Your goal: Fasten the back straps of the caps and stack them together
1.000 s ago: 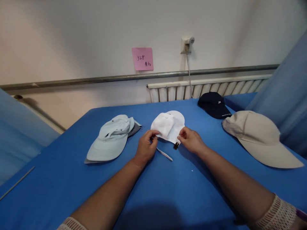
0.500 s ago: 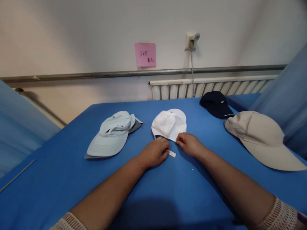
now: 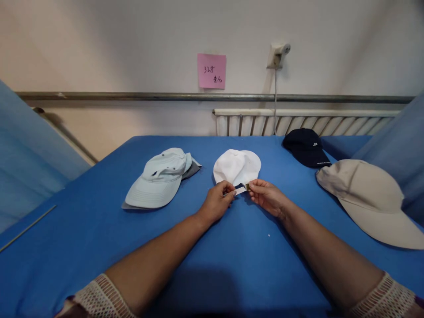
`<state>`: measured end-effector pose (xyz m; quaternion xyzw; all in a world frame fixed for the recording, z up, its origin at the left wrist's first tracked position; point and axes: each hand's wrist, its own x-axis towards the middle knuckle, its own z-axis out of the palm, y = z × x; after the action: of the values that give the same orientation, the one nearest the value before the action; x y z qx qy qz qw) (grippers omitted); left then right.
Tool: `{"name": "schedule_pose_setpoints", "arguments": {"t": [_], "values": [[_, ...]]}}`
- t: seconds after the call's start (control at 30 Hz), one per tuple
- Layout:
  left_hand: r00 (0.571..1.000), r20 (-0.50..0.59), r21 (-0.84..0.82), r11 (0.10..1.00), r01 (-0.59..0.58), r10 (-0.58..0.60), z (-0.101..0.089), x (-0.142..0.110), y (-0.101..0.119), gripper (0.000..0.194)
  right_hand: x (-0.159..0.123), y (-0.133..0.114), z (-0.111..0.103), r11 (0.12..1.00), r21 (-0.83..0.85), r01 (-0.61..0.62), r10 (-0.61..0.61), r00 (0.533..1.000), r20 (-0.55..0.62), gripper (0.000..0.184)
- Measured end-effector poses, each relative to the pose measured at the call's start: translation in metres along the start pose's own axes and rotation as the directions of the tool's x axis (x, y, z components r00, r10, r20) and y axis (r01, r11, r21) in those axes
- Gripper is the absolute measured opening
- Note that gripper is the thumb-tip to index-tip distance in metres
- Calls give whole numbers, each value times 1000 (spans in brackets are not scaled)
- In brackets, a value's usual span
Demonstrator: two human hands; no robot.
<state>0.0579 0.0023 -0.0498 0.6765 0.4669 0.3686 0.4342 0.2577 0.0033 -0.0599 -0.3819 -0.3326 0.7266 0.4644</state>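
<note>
In the head view, the white cap (image 3: 228, 165) rests on the blue sheet (image 3: 265, 274) in front of the person, its back opening turned toward them and its brim on the far side. The left hand (image 3: 217, 203) pinches the white strap (image 3: 240, 191) between thumb and fingers, leaving its free end showing to the right. The right hand (image 3: 266, 196) has thumb and fingertips pressed together on the metal buckle (image 3: 247, 187), and the strap's tip lies right at it; whether the tip has entered the slot is too small to tell. For this threading, as I judge it, the buckle is best held firm and square to the strap, with the strap flat and untwisted. Gripping close behind the tip should stop the soft fabric folding, and small pushes should serve better than one long shove. The light blue cap (image 3: 155, 179) lies well apart to the left; the beige cap (image 3: 371, 194) and the dark cap (image 3: 304, 145) lie to the right, leaving both wrists room to turn.
</note>
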Motion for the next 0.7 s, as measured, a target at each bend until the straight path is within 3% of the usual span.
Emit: {"name": "schedule_pose_setpoints", "arguments": {"t": [0.17,0.47,0.7], "values": [[996,-56,98,993,-64,69,1,2,-3,14,0,2,4,999,-18,28,-28,1000,1,28],[990,-113,208,976,-60,85,-1,1,-1,14,-4,3,9,993,-91,69,-68,998,15,30],[991,-109,159,986,-58,76,-1,3,-2,14,-4,3,8,991,-106,77,-77,997,1,30]]}}
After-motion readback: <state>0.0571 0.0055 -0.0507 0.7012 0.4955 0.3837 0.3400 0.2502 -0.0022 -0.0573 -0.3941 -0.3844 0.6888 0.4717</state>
